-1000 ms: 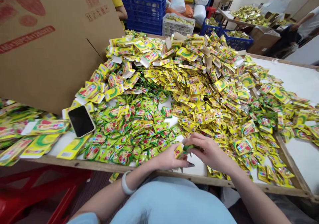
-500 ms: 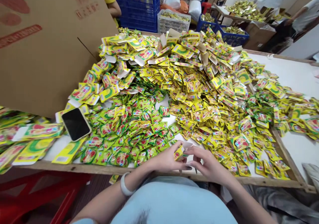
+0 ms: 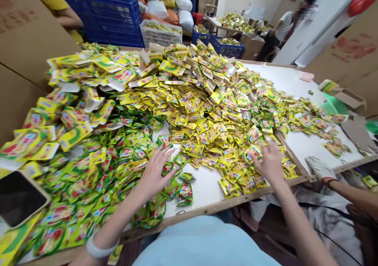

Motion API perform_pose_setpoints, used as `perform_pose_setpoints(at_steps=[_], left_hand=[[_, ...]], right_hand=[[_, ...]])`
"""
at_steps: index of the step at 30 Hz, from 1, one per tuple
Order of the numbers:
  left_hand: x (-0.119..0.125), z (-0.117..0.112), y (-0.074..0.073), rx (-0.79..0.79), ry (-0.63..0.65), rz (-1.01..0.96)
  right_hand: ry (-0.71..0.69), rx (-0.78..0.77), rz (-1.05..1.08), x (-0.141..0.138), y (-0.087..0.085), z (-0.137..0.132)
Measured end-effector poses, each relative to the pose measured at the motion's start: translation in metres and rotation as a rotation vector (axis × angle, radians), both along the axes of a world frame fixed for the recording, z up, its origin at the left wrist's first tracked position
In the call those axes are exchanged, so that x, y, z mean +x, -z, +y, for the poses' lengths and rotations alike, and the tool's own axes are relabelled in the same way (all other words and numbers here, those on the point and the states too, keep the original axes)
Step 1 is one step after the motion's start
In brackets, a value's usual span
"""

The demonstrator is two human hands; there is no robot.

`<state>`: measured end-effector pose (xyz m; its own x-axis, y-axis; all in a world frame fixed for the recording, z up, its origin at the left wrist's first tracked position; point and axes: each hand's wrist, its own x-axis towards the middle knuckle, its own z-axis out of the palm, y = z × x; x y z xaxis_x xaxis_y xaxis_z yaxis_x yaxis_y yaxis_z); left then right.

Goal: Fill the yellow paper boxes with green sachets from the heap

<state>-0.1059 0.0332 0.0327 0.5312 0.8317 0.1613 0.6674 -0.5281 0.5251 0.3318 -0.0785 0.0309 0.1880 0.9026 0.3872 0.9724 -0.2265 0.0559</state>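
Observation:
My left hand [image 3: 156, 169] lies over a heap of green sachets [image 3: 118, 167] with watermelon pictures. Its fingers are stretched forward, and I see nothing held in them. My right hand [image 3: 270, 161], slightly blurred, hovers over the right side of the yellow sachets [image 3: 206, 128]. Its thumb and fingers are apart, close to a small yellow box [image 3: 252, 152] with a red picture. Between the two hands a strip of white tabletop [image 3: 205, 185] shows, with a few green sachets [image 3: 185, 194] at its left side.
Flat yellow cartons [image 3: 174, 67] pile up behind the sachets. A phone [image 3: 22, 198] lies at the left. Big cardboard boxes [image 3: 23, 41] stand beyond it. A wooden strip [image 3: 292, 155] divides the table; another person's gloved hand [image 3: 319, 167] rests beside it. Blue crates [image 3: 103, 13] stand behind.
My hands have parted from holding a small yellow carton together; it no longer shows in either. The left reaches over green sachets, the right over yellow ones. The view has turned right.

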Motion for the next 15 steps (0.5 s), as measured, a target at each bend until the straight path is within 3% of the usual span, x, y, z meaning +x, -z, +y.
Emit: perform_pose_setpoints(at_steps=[4,7,9,12,15], left_hand=[[0.008,-0.033,0.022,0.094,-0.099,0.243],[0.006,-0.050,0.047,0.147,-0.107,0.339],[0.006,-0.050,0.056,0.163,-0.088,0.328],[0.020,-0.039,0.046,0.106,-0.055,0.251],[0.044,-0.027,0.025,-0.020,0.028,0.163]], right_hand=[[-0.076,-0.120,-0.054,-0.022,0.039,0.014],[-0.022,-0.106,-0.088,-0.006,0.046,0.013],[0.019,-0.073,-0.086,0.011,0.042,0.015],[0.009,-0.025,-0.058,0.021,0.031,0.032],[-0.146,-0.008,0.009,0.007,0.019,0.053]])
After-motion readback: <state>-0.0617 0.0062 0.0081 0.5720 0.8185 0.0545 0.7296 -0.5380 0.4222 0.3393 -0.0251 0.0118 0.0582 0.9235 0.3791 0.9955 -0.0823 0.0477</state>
